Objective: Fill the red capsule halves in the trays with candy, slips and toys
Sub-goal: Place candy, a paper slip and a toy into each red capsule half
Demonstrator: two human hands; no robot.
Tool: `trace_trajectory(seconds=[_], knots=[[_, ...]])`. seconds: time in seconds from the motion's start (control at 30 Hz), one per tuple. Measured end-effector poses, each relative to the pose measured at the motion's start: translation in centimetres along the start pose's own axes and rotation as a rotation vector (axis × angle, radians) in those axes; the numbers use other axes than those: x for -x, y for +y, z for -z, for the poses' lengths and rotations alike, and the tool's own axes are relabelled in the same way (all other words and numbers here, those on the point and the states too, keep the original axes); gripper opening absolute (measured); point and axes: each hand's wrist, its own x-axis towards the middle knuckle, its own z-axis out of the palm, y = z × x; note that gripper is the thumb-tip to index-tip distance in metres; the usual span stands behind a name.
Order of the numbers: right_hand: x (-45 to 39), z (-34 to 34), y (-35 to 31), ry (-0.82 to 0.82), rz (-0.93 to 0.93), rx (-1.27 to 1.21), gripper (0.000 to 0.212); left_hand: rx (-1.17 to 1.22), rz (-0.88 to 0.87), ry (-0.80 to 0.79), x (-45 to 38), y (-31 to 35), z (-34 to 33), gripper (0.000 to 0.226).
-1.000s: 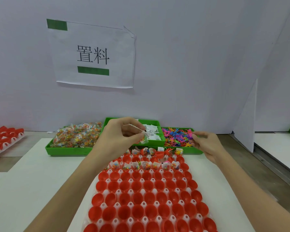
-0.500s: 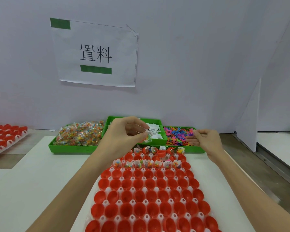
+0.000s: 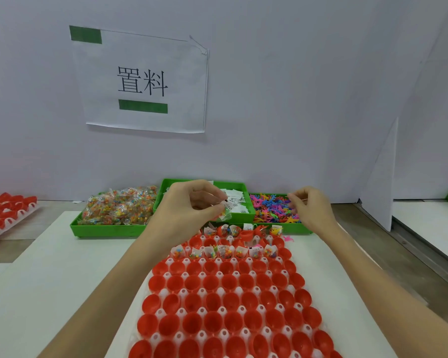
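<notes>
A left hand point(image 3: 192, 205) pinches a candy packet and slip point(image 3: 226, 211) above the tray point(image 3: 225, 301); the right hand point(image 3: 309, 210) pinches something small over the toys point(image 3: 272, 208). Only two far rows are filled.

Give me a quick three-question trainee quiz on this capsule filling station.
1. True or false: the bin of candy packets sits left of the slips bin.
2. What fills the rightmost green bin: A) slips, B) toys, C) capsule halves?
3. Which hand pinches a slip and candy packet over the tray?

Key: 1 true. 2 B, the toys. 3 the left hand; the right hand is over the toys.
</notes>
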Motion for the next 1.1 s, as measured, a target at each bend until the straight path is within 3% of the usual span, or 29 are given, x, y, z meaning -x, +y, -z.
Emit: trace_trajectory(seconds=[0.07,0.13,0.4,0.57,0.7,0.87,1.1], knots=[[1.8,0.2,-1.2,-0.092,-0.038,-0.3,0.012,0.029,0.015,0.016,0.1,0.0,-0.4,0.012],[4.0,0.4,-2.5,-0.15,0.034,-0.403,0.008,0.05,0.022,0.037,0.3,0.1,-1.3,0.012],[9.7,0.5,-7.5,-0.175,0.288,-0.39,0.009,0.183,0.006,0.084,1.2,0.5,-3.8,0.008],[10.6,1.7,-8.0,-0.196,0.254,-0.399,0.017,0.239,0.0,0.08,1.3,0.8,-4.2,0.007],[11.4,2.4,-7.6,-0.121,0.234,-0.437,0.02,0.231,-0.007,0.049,1.4,0.9,-4.5,0.006],[12.5,2.3,-6.8,-0.096,0.194,-0.52,0.014,0.167,-0.049,-0.032,1.6,0.9,-5.3,0.005],[13.3,2.3,-6.5,-0.151,0.154,-0.586,0.017,0.038,-0.197,0.087,2.2,0.9,-6.4,0.008]])
